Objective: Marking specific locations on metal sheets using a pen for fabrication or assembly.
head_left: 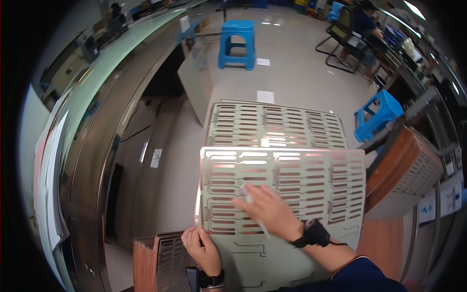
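Steadying the large patterned sheet (pixel 318 194) at its left edge with your left hand (pixel 202 248), you hold your right hand (pixel 273 211) over its slotted face, near the middle of the frame. Your left grip is closed down, the thumb at the sheet's border and the fingers curled beside it; how far they reach behind the edge cannot be told. Your right grip is folded around a slim white stick (pixel 247 194), with some fingers spread; the hand is blurred, so whether the stick's end touches the sheet is unclear.

The sheet fills the lower centre of the frame, its far edge overlapping a second patterned sheet (pixel 301 127) above it. More sheets stand in a stack (pixel 146 265) at the lower left, and another stack (pixel 401 170) leans at the right.

The step in hand looks like working over or checking the face of the front sheet, probably partway through. Judging by this pose, the next move calls for a firm left grip at the edge, and a light, controlled right hand, so that the stick does not scratch the strips.
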### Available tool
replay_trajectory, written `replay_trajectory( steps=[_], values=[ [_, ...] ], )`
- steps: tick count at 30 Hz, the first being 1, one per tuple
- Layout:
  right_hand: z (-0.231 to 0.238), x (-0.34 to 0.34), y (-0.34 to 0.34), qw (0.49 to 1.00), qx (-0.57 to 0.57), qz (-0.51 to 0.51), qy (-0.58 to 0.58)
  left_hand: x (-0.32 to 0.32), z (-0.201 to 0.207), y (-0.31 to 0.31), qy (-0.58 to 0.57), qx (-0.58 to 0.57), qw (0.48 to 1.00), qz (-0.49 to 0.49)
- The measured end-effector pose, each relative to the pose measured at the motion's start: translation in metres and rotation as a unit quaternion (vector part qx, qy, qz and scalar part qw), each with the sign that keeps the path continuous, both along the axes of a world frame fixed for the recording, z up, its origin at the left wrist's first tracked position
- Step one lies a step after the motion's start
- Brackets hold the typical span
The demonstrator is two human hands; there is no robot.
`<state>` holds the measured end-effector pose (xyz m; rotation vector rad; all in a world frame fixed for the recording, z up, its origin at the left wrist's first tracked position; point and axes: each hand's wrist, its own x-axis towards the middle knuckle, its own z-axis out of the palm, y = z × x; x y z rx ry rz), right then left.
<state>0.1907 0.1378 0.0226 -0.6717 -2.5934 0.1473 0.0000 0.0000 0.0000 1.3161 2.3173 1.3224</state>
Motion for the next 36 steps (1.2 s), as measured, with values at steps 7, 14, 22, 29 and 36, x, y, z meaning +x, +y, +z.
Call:
replay_trajectory(
  steps=[7, 14, 22, 29, 36],
  values=[
    [0.003, 0.228, 0.014, 0.862, -0.057, -0.465, 0.191, 0.008, -0.002, -0.001, 0.021, 0.011, 0.999, 0.021],
    [-0.033, 0.313, -0.058, 0.649, -0.332, -0.46, 0.506, 0.006, -0.01, -0.005, 0.023, 0.027, 0.998, 0.058],
    [0.01, 0.306, -0.054, 0.658, -0.392, -0.311, 0.562, -0.008, 0.037, -0.008, -0.315, 0.082, 0.944, -0.052],
    [0.134, 0.338, -0.011, 0.739, -0.165, -0.15, 0.635, -0.002, 0.165, 0.005, -0.282, 0.371, 0.859, -0.213],
    [0.123, 0.33, -0.009, 0.806, -0.235, 0.055, 0.541, -0.018, 0.14, 0.002, 0.067, 0.304, 0.927, -0.209]
  ],
)
